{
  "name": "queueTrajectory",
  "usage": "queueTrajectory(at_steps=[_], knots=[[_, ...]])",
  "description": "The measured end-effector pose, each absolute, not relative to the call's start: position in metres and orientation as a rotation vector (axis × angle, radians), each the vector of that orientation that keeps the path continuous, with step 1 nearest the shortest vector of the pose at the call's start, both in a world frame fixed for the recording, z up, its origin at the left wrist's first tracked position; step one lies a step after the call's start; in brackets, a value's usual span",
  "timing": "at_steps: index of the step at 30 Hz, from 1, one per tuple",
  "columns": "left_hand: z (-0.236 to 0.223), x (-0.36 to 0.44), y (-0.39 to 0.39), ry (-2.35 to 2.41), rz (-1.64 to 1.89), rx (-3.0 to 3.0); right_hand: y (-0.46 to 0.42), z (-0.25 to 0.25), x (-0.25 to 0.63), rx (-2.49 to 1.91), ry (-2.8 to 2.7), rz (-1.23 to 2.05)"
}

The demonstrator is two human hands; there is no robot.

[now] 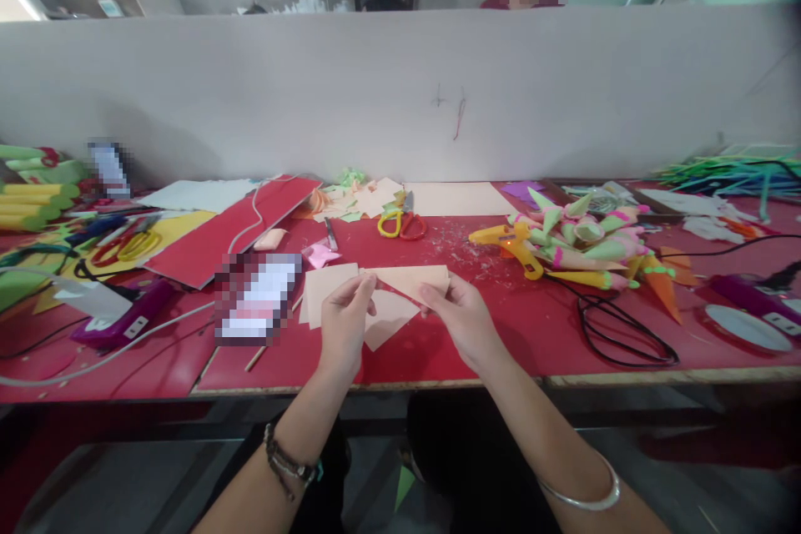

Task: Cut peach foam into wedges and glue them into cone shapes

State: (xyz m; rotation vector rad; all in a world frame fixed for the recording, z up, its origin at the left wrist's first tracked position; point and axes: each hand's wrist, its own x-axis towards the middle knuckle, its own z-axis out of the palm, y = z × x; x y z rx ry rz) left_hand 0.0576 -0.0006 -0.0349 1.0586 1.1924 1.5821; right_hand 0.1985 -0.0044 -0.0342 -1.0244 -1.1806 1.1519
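Observation:
Both hands hold one peach-coloured foam sheet point(410, 279) just above the red table point(538, 325). My left hand point(344, 321) pinches the sheet's left end between thumb and fingers. My right hand point(460, 317) grips its right end, thumb on top. More peach foam pieces point(325, 288) lie flat on the table under and to the left of the held sheet.
Yellow-and-red scissors point(400, 224) lie behind the sheets. A yellow glue gun point(513, 244) and a pile of green and pink foam cones point(588, 242) sit to the right, with a black cable loop point(626, 334). A purple power strip point(122, 321) and red foam board point(231, 229) are on the left.

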Motion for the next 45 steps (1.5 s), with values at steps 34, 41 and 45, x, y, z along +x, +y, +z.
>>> queueTrajectory(at_steps=[34, 41, 45], knots=[[-0.033, 0.058, -0.001, 1.174, 1.593, 1.025, -0.005, -0.035, 0.201, -1.02, -1.157, 1.195], [-0.03, 0.049, 0.003, 1.2, 1.637, 0.982, -0.003, -0.037, 0.203, -1.013, -1.137, 1.146], [-0.027, 0.044, 0.005, 1.123, 1.667, 0.867, -0.002, -0.039, 0.203, -0.994, -1.097, 1.174]])
